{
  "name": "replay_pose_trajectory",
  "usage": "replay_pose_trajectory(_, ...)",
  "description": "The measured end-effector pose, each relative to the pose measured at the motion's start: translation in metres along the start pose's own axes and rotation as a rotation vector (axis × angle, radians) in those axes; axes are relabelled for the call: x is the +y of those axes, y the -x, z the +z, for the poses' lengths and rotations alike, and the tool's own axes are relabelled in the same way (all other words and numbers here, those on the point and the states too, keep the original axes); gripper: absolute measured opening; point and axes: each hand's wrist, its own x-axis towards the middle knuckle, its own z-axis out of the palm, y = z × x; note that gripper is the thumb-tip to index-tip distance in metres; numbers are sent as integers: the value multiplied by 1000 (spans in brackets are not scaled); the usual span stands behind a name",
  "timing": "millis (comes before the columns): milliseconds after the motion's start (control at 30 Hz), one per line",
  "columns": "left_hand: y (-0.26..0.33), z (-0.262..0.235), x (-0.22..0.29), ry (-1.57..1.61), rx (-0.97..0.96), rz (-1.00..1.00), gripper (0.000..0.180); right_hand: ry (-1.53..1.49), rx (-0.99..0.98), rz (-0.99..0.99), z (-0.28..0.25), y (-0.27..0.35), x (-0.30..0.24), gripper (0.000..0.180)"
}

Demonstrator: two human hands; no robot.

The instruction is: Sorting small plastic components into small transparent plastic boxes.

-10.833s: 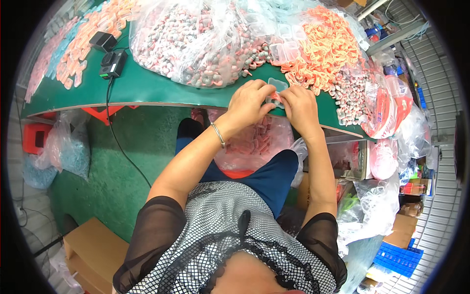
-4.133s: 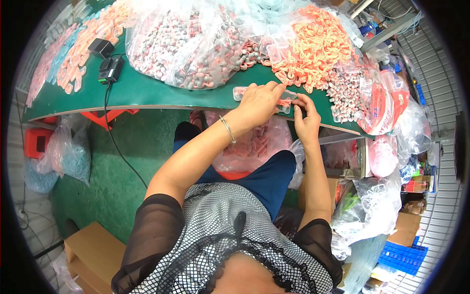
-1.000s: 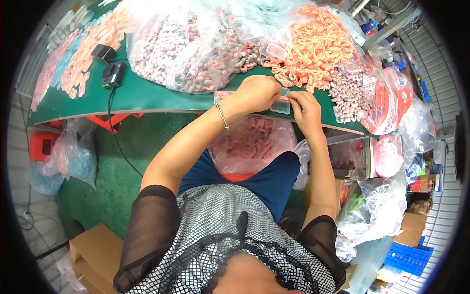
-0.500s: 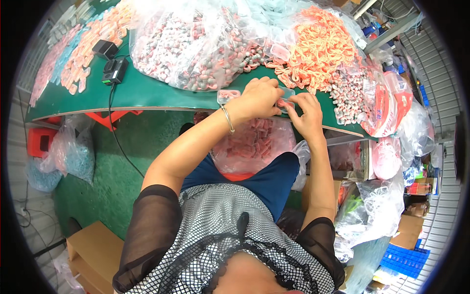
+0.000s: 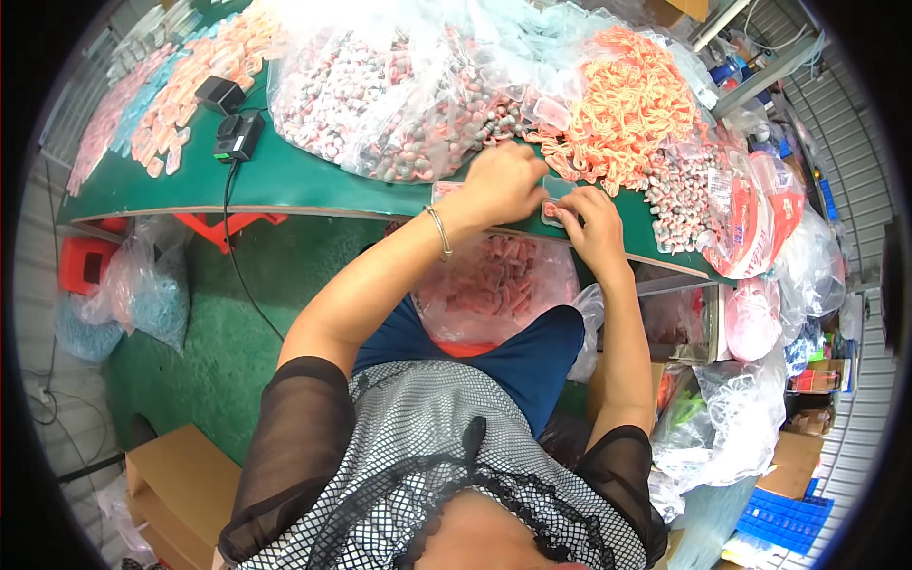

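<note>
A small clear plastic case (image 5: pixel 550 213) with something red in it sits at the front edge of the green table (image 5: pixel 328 195). My right hand (image 5: pixel 593 224) has its thumb and fingertips closed on the right side of this case. Just to the left, my left hand (image 5: pixel 503 182) is bent over the table with curled fingers. Its fingertips are mostly hidden, so what they hold does not show. A second clear case (image 5: pixel 445 191) with red contents lies beside my left wrist.
Behind my hands lies a large clear bag (image 5: pixel 370 104) of small grey-and-pink pieces. Orange cord loops (image 5: pixel 632 100) are heaped at the back right, near more small pieces (image 5: pixel 679 190). A black adapter (image 5: pixel 238 136) trails a cable. Under the table edge hangs a bag of red pieces (image 5: pixel 499 280).
The red item that was between my fingers now lies in the case. My left hand has drawn slightly away from my right, and the view has shifted a little.
</note>
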Motion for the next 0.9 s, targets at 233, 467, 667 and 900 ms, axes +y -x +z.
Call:
replay_pose_trajectory(233, -29, -1, -14, -560, -8, -166, 14, -206, 74, 157, -4, 6, 7, 11)
replay_pose_trajectory(467, -29, 2, -35, -585, -22, -153, 14, -259, 215, 243, -25, 29, 30, 7)
replay_pose_trajectory(667, -44, -1, -26, -662, -193, -237, 12, 96, 381, 370, -56, 37, 85, 7)
replay_pose_trajectory(900, -36, -8, -33, -384, 25, -154, 10, 715, 170, 379, -52, 27, 123, 14)
